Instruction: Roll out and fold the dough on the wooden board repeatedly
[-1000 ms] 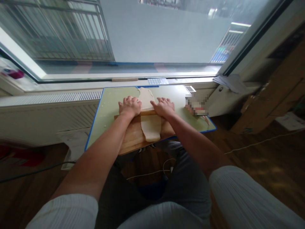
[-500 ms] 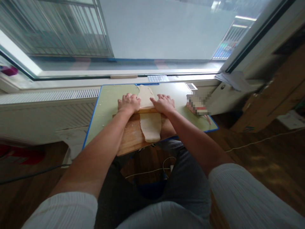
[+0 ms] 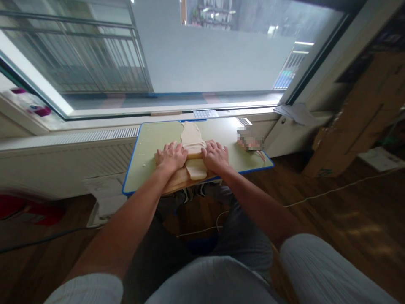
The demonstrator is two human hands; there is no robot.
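A pale sheet of dough lies lengthwise over a wooden board. Across it rests a wooden rolling pin, with a short flap of dough on my side of the pin and a longer, wrinkled stretch beyond. My left hand is closed over the pin's left end, and my right hand over its right end. Both palms face down, and the pin's ends are mostly hidden beneath them. Under the board is a small light-green table with a blue rim.
On the table's right side lies a partly blurred-out object. Behind the table are a radiator and a window sill holding a white keyboard-like item. A cardboard box stands at right. A pale cable crosses the wooden floor.
Both hands have drawn the rolling pin towards me over the dough, so less dough shows on the near side. My view has tilted up slightly.
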